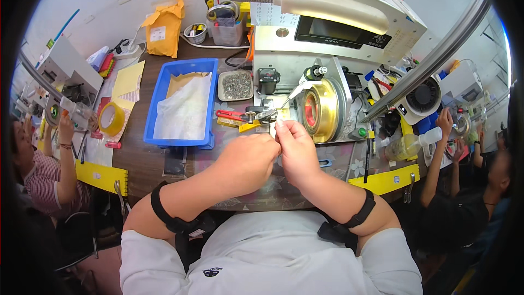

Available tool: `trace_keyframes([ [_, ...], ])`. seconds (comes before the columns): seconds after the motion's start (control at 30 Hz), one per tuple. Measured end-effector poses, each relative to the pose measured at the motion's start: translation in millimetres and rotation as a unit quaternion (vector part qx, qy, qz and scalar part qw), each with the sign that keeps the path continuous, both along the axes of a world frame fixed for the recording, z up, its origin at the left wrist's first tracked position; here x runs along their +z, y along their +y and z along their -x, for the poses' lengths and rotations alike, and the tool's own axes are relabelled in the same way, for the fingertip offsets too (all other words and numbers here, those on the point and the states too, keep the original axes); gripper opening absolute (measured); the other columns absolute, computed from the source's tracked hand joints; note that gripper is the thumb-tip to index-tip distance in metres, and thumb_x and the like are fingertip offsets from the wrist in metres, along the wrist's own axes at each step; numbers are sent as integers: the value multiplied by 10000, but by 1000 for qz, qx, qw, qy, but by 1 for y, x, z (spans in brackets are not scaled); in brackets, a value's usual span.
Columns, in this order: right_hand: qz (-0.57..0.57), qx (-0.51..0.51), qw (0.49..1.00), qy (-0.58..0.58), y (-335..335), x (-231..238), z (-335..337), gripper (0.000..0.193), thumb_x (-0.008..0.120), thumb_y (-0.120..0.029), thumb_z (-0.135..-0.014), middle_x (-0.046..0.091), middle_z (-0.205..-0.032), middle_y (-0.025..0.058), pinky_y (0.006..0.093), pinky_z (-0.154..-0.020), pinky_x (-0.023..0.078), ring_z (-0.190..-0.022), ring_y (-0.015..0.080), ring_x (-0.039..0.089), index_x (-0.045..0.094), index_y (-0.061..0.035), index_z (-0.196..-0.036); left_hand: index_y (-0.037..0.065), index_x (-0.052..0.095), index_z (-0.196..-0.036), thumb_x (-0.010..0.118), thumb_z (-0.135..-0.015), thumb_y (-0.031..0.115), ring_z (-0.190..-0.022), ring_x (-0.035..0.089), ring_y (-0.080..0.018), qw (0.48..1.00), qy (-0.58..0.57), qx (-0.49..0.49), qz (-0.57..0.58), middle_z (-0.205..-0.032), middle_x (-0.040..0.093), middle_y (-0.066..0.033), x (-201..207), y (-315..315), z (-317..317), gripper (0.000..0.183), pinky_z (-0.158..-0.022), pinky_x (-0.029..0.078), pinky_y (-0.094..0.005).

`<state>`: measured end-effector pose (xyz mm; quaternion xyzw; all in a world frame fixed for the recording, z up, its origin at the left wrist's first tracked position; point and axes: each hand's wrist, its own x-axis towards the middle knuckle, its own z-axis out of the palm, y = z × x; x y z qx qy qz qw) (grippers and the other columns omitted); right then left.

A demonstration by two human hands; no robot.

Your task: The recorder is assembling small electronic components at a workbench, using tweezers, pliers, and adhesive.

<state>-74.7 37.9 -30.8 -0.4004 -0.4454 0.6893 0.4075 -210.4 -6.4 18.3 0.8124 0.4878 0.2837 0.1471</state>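
My left hand [252,155] and my right hand [296,147] meet in front of a white bench machine [278,31], fingertips close together. The left one is curled closed, its fingers mostly hidden from above. With thumb and finger the right one pinches beside it. Whatever they hold is too small to make out. Just beyond the fingertips sits a small metal fixture [266,113] with a yellow block [249,127] and a red-handled piece [230,114] beside it. Right of my fingers stands a brass-coloured wheel [326,110] on the machine.
Left of my hands is a blue tray [152,104] with a white sheet [183,112]. A dish of small metal parts [236,85] adjoins it. A white lamp [335,12] overhangs the machine. A squeeze bottle [406,148] stands right. People work on both sides.
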Motion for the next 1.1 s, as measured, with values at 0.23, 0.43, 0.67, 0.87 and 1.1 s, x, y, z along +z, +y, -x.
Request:
trace_keyframes([
  [0.23,17,-104,994,0,8,-12,15,226,465,-259,-1009,507,-779,-7,227,-638,396,-695,64,455,528,-43,-1000,37,641,-897,599,-804,111,-816,620,-341,998,56,20,31,-853,637,-150,12,20,12,126,-700,504,-426],
  [0.43,-66,-137,986,-70,33,-23,27,221,443,-248,-1009,490,-765,-15,227,-605,371,-669,63,427,526,-45,-1032,91,693,-951,618,-827,171,-844,636,-300,993,82,80,-40,-888,665,-105,21,81,32,166,-720,513,-393],
  [0.67,-87,-146,983,-65,43,-32,31,222,423,-233,-1012,501,-780,-11,227,-601,369,-678,57,431,522,-39,-1057,149,733,-961,677,-791,189,-847,626,-263,989,101,-65,83,-848,644,-59,25,104,39,183,-728,500,-375],
  [0.87,-71,-132,987,-49,43,-39,33,269,418,-232,-1011,586,-923,86,287,-796,440,-858,145,534,520,15,-1042,97,702,-887,637,-814,178,-831,624,-286,992,92,-71,52,-846,637,-75,26,106,34,127,-724,501,-387],
  [1.1,-70,5,997,-43,-1,-18,-12,270,384,-264,-1028,502,-808,-11,246,-732,380,-761,82,451,525,-55,-934,43,633,-807,626,-785,168,-752,612,-316,996,69,-30,52,-802,615,-130,34,43,24,127,-658,500,-403],
])
